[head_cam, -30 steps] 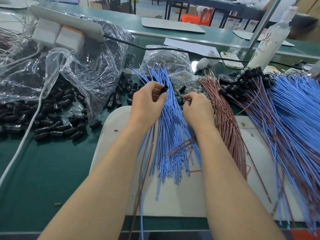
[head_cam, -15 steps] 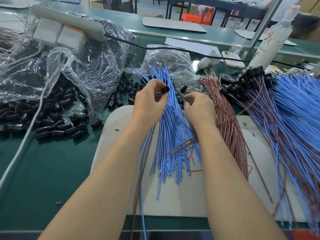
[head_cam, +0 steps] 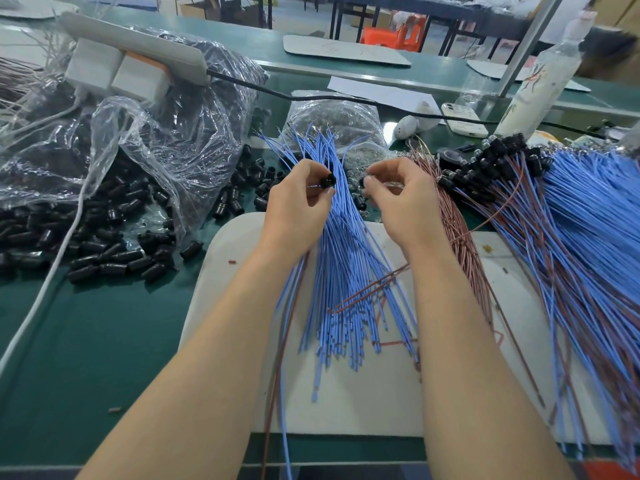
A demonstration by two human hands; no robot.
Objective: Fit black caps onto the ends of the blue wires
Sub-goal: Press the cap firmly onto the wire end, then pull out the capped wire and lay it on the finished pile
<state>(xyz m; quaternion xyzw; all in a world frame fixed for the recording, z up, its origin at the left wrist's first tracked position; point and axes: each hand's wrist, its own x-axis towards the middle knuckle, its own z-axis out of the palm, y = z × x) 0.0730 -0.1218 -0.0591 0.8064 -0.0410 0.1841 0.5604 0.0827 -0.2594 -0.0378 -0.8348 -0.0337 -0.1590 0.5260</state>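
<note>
Left hand (head_cam: 298, 202): my view shows the thumb and forefinger pinching one black cap (head_cam: 327, 181), held just above the blue wires (head_cam: 346, 265).
Right hand (head_cam: 401, 199): near the left hand, not touching it. The fingers are curled with their tips together. Whether they hold a wire end, I cannot tell.
Risk, cap: it is gripped only at the fingertips, so I judge it could slip and drop into the fan of wires.
Risk, wire: the strands look thin and bendy. An end pushed off-line may buckle or miss the cap's mouth.
Risk, tangle: a few brown wires (head_cam: 460, 237) cross the blue ones. Lifting one strand may drag its neighbours across the white board (head_cam: 363, 403).
Loose caps (head_cam: 104, 251): far left, short glossy black tubes, hard-looking, heaped on the green bench.
Plastic bag (head_cam: 166, 133): clear, crinkled and shiny, slumped over the heap with more caps inside.
Blue wires, texture: smooth, slender insulated strands, fanned from near to far at centre.
White board, texture: flat and matte, with rounded corners.
Brown wires, texture: a reddish, tight, thin bundle just right of the hands.
Finished wires (head_cam: 588, 220): far right, blue and brown strands, with black caps clustered at their far ends.
</note>
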